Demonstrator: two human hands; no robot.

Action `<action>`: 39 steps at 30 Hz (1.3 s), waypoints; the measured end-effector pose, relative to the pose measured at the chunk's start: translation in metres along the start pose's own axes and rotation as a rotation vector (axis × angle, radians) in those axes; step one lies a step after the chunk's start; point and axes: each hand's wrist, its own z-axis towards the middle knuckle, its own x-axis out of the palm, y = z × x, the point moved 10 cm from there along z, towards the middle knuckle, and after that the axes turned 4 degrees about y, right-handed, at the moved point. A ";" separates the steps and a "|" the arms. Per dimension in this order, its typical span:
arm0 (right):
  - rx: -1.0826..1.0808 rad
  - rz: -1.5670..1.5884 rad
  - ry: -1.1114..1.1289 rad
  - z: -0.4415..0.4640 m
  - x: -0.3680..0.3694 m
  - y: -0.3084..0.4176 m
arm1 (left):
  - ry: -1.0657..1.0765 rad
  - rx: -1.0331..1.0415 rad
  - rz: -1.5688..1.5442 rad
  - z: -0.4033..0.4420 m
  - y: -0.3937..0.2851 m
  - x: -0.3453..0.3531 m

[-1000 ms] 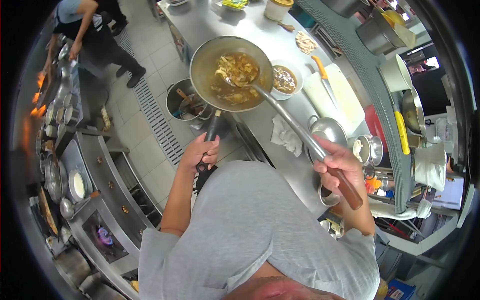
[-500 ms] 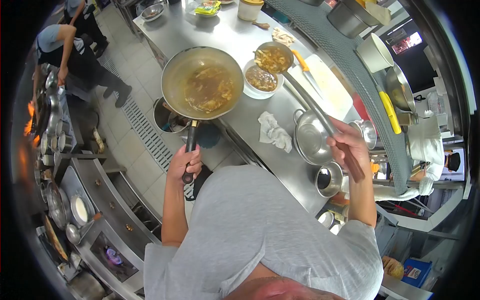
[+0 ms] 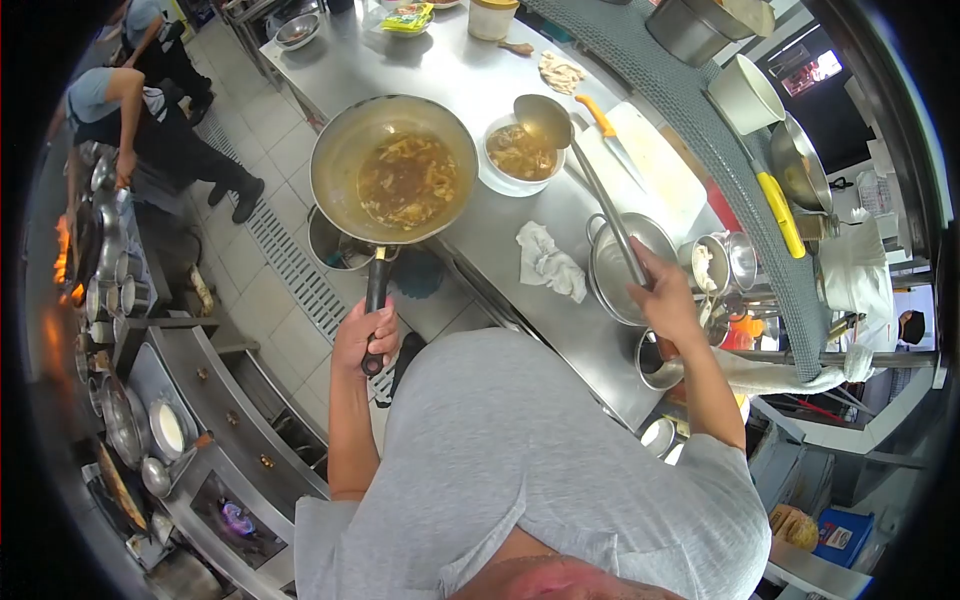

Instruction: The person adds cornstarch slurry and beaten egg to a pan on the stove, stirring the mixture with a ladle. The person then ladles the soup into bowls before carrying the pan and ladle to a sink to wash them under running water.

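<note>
My left hand (image 3: pixel 366 336) is closed round the black handle of a wok (image 3: pixel 335 165). Brown soup with pale solid pieces (image 3: pixel 405 180) lies in the wok's bottom. My right hand (image 3: pixel 662 298) grips a long-handled ladle (image 3: pixel 545 120), whose bowl is tipped over a white bowl (image 3: pixel 515 188). Similar soup (image 3: pixel 520 155) fills that white bowl, which stands on the steel counter. Below my right hand sits a metal bowl (image 3: pixel 618 272), and a crumpled white cloth (image 3: pixel 549 262) lies to its left.
A knife with an orange handle (image 3: pixel 598 118) lies along a white cutting board (image 3: pixel 665 185). Two people (image 3: pixel 110 105) stand at the far left near stove flames (image 3: pixel 64 255). A burner (image 3: pixel 236 517) is lit at lower left. A shelf (image 3: pixel 690 120) overhangs the counter's right side.
The ladle has tipped over, and its soup has gone into the white bowl, which is fuller. My right hand has moved slightly left. The wok has shifted a little left.
</note>
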 end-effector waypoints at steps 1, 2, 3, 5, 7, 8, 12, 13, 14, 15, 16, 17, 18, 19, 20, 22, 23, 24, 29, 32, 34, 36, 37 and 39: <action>0.015 0.014 -0.003 -0.002 0.001 -0.004 | -0.003 0.002 0.015 0.000 -0.001 0.001; -0.088 0.007 -0.051 -0.002 0.000 -0.005 | -0.009 0.004 0.029 -0.001 -0.002 0.000; -0.193 0.001 -0.099 -0.001 0.000 -0.005 | -0.001 -0.007 0.040 0.001 -0.003 0.002; -0.200 0.190 -0.079 0.004 0.005 -0.011 | -0.015 -0.005 0.041 0.001 -0.005 -0.001; 0.055 0.572 0.017 -0.009 0.007 -0.015 | -0.018 -0.010 0.062 0.000 -0.006 0.003; 0.021 0.676 0.024 -0.010 0.004 -0.010 | -0.017 -0.015 0.076 0.000 -0.006 0.004; -0.041 0.833 0.097 -0.024 -0.008 0.023 | -0.056 -0.035 0.037 0.001 -0.004 0.002; -0.038 0.780 0.114 -0.026 -0.009 0.037 | -0.050 -0.034 0.041 0.003 -0.004 0.002; -0.032 0.727 0.130 -0.027 -0.007 0.045 | -0.045 -0.034 0.044 0.003 -0.003 0.002; -0.177 0.479 0.106 -0.027 -0.009 0.062 | -0.040 -0.035 0.048 0.003 -0.002 0.003; -0.319 0.229 0.080 -0.027 -0.009 0.081 | -0.054 -0.039 0.070 0.002 -0.001 0.003; -0.379 0.036 0.077 -0.028 -0.003 0.093 | -0.068 -0.041 0.092 0.001 -0.002 0.006; -0.442 -0.154 0.061 -0.029 0.003 0.104 | -0.083 -0.042 0.115 0.001 -0.002 0.008; -0.427 -0.284 0.068 -0.029 0.009 0.113 | -0.076 -0.041 0.117 0.000 -0.002 0.010; -0.412 -0.415 0.077 -0.029 0.016 0.118 | -0.072 -0.039 0.118 -0.001 -0.002 0.011; -0.467 -0.310 0.133 -0.036 0.026 0.125 | -0.071 -0.035 0.131 0.001 -0.001 0.013; -0.497 -0.258 0.163 -0.040 0.032 0.130 | -0.076 -0.034 0.144 0.003 -0.002 0.014; -0.311 0.036 0.293 -0.039 0.039 0.120 | -0.084 -0.033 0.156 0.005 -0.002 0.015; 0.268 1.077 0.612 -0.051 0.068 0.099 | -0.104 -0.020 0.072 0.009 0.003 0.012; 0.352 1.357 0.689 -0.050 0.080 0.096 | -0.070 -0.055 0.074 0.008 0.008 0.006; 0.343 1.448 0.725 -0.050 0.084 0.095 | -0.058 -0.054 0.062 0.007 0.007 0.006; 0.322 1.456 0.728 -0.051 0.084 0.097 | -0.053 -0.052 0.054 0.006 0.006 0.007; 0.309 1.461 0.725 -0.051 0.083 0.098 | -0.052 -0.051 0.051 0.005 0.004 0.008; 0.290 1.437 0.697 -0.051 0.078 0.098 | -0.056 -0.042 0.038 0.003 0.001 0.011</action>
